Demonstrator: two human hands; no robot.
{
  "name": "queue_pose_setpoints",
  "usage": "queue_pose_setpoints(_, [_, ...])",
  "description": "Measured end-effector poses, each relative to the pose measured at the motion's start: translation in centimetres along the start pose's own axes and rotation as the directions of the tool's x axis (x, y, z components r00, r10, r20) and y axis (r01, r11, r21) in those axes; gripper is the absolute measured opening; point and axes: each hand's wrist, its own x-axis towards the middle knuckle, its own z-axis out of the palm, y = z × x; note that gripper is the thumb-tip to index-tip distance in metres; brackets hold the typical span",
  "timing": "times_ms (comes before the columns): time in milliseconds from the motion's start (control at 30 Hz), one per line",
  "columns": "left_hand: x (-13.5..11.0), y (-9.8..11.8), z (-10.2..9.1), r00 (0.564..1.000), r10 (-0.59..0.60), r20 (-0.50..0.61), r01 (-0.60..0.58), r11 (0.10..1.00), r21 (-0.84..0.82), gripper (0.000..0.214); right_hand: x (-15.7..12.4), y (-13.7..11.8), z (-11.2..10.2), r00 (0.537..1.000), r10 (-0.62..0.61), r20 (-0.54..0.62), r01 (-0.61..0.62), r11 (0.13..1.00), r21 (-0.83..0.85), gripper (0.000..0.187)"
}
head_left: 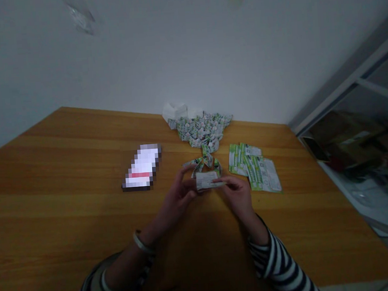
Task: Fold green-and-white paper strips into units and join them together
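Observation:
Both hands meet over the middle of the wooden table (69, 216). My left hand (178, 199) and my right hand (237, 194) pinch the two ends of a small white and green paper packet (207, 180), held just above the tabletop. A few folded green and white pieces (206, 162) lie just beyond it. Further back is a heap of many folded pieces (202, 128). Flat green and white packets (253, 167) lie fanned out to the right of my right hand.
A phone (142, 167) with a lit, blurred screen lies left of the hands. White crumpled paper (175, 111) sits behind the heap by the wall. A window frame (349, 90) runs along the right.

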Motion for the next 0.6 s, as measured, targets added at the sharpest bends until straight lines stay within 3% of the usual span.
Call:
queue_pose_setpoints(67, [-0.1, -0.1, -0.1, 0.995, 0.088, -0.039, -0.081, 0.984, 0.156, 0.043, -0.2, -0.1, 0.2, 1.000, -0.006, -0.006, 0.006, 0.999, 0.037, 0.007])
queue_pose_setpoints(133, [-0.4, -0.1, -0.1, 0.982, 0.137, -0.130, -0.086, 0.937, 0.340, 0.019, -0.4, -0.3, 0.4, 1.000, -0.018, 0.007, 0.018, 0.999, 0.045, 0.006])
queue_pose_setpoints(233, [-0.6, -0.1, 0.2, 0.952, 0.183, -0.244, -0.059, 0.896, 0.439, 0.013, -0.7, -0.7, 0.8, 1.000, -0.002, -0.008, 0.003, 1.000, 0.023, 0.003])
queue_pose_setpoints(300, [-0.7, -0.2, 0.6, 0.940, 0.167, -0.298, -0.032, 0.912, 0.410, 0.011, -1.0, -0.8, 1.2, 0.998, 0.011, -0.056, -0.010, 1.000, 0.012, 0.006])
queue_pose_setpoints(467, [-0.3, -0.7, 1.4, 0.872, 0.032, -0.488, 0.080, 0.975, 0.208, 0.013, -1.6, -0.6, 2.5, 0.991, 0.042, -0.129, -0.034, 0.997, 0.064, 0.031])
queue_pose_setpoints(600, [0.0, -1.0, 1.2, 0.860, -0.118, -0.496, 0.163, 0.985, 0.049, 0.023, -1.6, -0.3, 3.1, 0.982, 0.115, -0.150, -0.094, 0.986, 0.136, 0.037])
